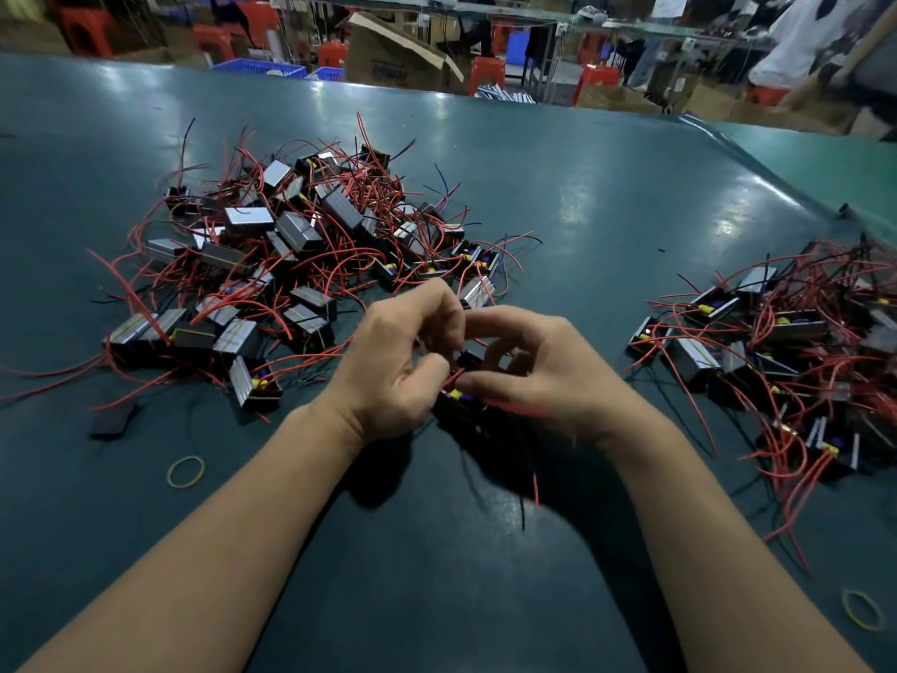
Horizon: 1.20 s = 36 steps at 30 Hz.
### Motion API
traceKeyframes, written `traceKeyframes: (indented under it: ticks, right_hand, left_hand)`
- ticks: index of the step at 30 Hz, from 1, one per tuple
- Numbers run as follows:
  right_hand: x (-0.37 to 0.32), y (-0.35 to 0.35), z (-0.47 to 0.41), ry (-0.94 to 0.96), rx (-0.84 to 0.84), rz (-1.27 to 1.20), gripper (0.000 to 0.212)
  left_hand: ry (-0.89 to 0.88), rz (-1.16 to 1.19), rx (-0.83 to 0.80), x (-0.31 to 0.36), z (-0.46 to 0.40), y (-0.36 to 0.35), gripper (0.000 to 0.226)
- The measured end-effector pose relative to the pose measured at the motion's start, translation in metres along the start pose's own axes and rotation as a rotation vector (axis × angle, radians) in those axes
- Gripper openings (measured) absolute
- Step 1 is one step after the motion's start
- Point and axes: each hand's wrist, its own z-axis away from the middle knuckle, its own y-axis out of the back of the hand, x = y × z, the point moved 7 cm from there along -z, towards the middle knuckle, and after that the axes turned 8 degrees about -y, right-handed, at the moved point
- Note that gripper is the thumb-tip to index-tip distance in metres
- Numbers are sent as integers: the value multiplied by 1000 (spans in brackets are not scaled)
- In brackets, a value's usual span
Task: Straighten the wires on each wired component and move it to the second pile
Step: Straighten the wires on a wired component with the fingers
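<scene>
Both hands meet over the near middle of the green bench [606,196], working one wired component [458,398] held between them just above the surface. The left hand [388,361] has its fingers curled in and seems to pinch a red wire where it leaves the small black body, while the right hand [529,361] arches over the top with thumb and fingertips closed on the part; the exact grip is partly hidden by the fingers themselves. Red and black leads [534,483] hang from it toward the viewer. To do this step well, it looks wise to hold the body steady with one hand and draw each lead through the other's fingertips from the root outward, gently, so the wire does not kink or tear at the yellow fitting. The unsorted pile [301,250] sprawls to the far left, its long red wires reaching close to the hands, so a stray loop could snag and drag a neighbour along. The second pile [786,342] lies well apart on the right, with bare bench between. Two yellow rubber bands [186,471] and a flat dark piece [114,420] lie near, out of the path.
</scene>
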Motion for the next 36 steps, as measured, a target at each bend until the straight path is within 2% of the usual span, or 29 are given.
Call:
traceKeyframes:
  ticks: [2, 5, 6, 9, 14, 18, 21, 25, 30, 33, 35, 36]
  right_hand:
    - [-1, -4, -2, 21, 30, 118, 39]
    - [-6, 0, -1, 90, 136, 138, 15]
    - [-4, 3, -1, 77, 181, 102, 8]
    - [7, 14, -4, -28, 297, 27, 8]
    - [9, 20, -5, -52, 337, 15, 16]
    - [13, 18, -5, -79, 331, -118, 14]
    - [18, 23, -4, -100, 378, -170, 14]
    - [25, 28, -5, -142, 440, -177, 14]
    - [21, 30, -4, -139, 494, -190, 15]
    - [15, 34, -1, -95, 528, -160, 14]
    - [12, 34, 1, -78, 512, -266, 13]
    - [11, 34, 1, -76, 498, -335, 14]
  left_hand:
    - [8, 36, 32, -2, 0, 2, 21]
    - [18, 53, 53, -6, 2, -3, 10]
    - [40, 50, 106, -8, 3, -3, 13]
    - [44, 5, 262, -4, 4, -2, 30]
    - [-311, -355, 80, 22, 1, -20, 35]
    - [-408, -353, 14, 24, -1, -23, 26]
    - [-346, -222, -88, 21, 3, -30, 41]
    - [-346, -182, -121, 20, 6, -33, 44]
    - [-364, -258, -63, 20, 5, -34, 12]
    - [-160, -114, 162, 8, 3, -19, 3]
    - [47, 49, 331, -10, 5, -8, 3]
    - [114, 81, 366, -15, 6, -7, 5]
